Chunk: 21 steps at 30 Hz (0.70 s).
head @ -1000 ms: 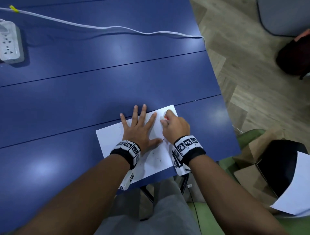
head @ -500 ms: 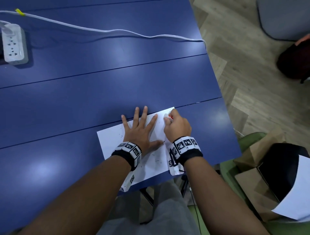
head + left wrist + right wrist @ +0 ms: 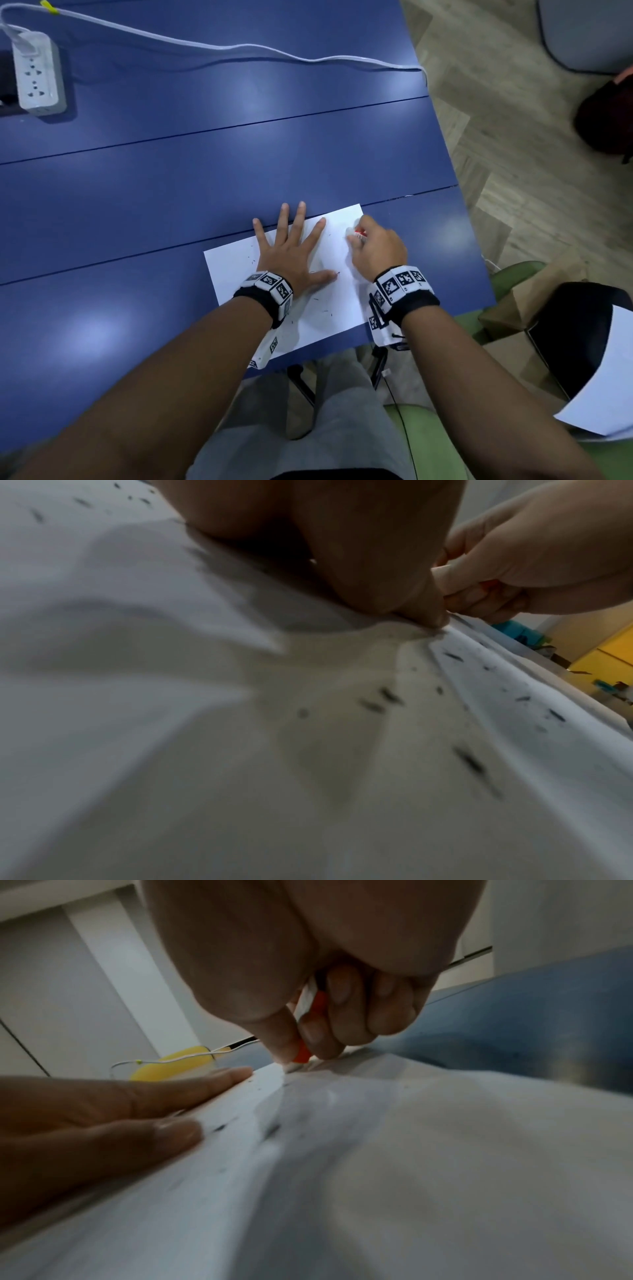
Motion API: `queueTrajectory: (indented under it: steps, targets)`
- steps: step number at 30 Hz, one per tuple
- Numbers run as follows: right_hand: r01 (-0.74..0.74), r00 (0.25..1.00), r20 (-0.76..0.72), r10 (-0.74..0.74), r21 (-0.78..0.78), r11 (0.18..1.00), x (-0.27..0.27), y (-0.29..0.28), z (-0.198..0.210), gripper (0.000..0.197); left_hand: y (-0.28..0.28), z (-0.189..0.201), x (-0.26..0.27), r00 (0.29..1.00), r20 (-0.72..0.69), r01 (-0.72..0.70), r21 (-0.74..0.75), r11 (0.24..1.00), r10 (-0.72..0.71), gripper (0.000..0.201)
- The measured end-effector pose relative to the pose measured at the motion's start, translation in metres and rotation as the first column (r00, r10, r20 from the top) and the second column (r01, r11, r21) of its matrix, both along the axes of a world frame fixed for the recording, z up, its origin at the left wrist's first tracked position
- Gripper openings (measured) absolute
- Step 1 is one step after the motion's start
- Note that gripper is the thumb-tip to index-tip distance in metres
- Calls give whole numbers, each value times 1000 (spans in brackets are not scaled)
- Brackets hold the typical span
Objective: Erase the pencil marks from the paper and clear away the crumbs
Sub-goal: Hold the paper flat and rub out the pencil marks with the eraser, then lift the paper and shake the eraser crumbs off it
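Observation:
A white sheet of paper (image 3: 329, 308) lies near the blue table's front right edge, dotted with dark eraser crumbs (image 3: 327, 311). My left hand (image 3: 291, 253) lies flat on the sheet with its fingers spread, pressing it down. My right hand (image 3: 375, 251) pinches a white eraser with an orange sleeve (image 3: 303, 1053) and holds its tip on the paper's far right corner. The wrist views show the paper (image 3: 171, 723) rippled, with crumbs (image 3: 469, 761) scattered over it.
A white power strip (image 3: 37, 73) sits at the table's far left, and its cable (image 3: 239, 48) runs across the far side. The table's right edge (image 3: 479, 260) is just beyond my right hand. A green chair and a brown paper bag (image 3: 534, 291) stand on the right.
My right hand has slid the eraser rightward and away from me, towards the paper's far right corner. The left hand stays flat on the sheet.

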State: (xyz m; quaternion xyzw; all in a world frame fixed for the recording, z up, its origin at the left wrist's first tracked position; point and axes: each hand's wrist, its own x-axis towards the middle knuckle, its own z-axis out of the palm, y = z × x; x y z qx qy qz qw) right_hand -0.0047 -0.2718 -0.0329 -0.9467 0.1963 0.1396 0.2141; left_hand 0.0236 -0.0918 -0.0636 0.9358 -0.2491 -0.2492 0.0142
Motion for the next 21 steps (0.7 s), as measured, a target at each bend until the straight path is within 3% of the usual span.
queueTrajectory:
  steps: [2,6,12,17,21]
  targets:
    - [-1,1000,6,1,13,1000,-7,0,1,12,0,-1,0,1000,-4,1,-1,1000,-1,104]
    - [-155,988,-18,155,10,988,-31,5,1,13,1,-3,0,1000,2,-3,-15,1000,3,106]
    - [27,999,27,-27,3,1000,-32,-9,-1,15,1,-3,0,1000,14,-1,-8,1000,1,109]
    - [18,1000,16,-18,12,1000,-29,-14,-1,16,14,5,-3,1000,8,27,-27,999,-27,120]
    - [58,998,-3,-58,24,998,-26,-19,-4,17,59,8,-20,984,9,-179,-47,983,179,122]
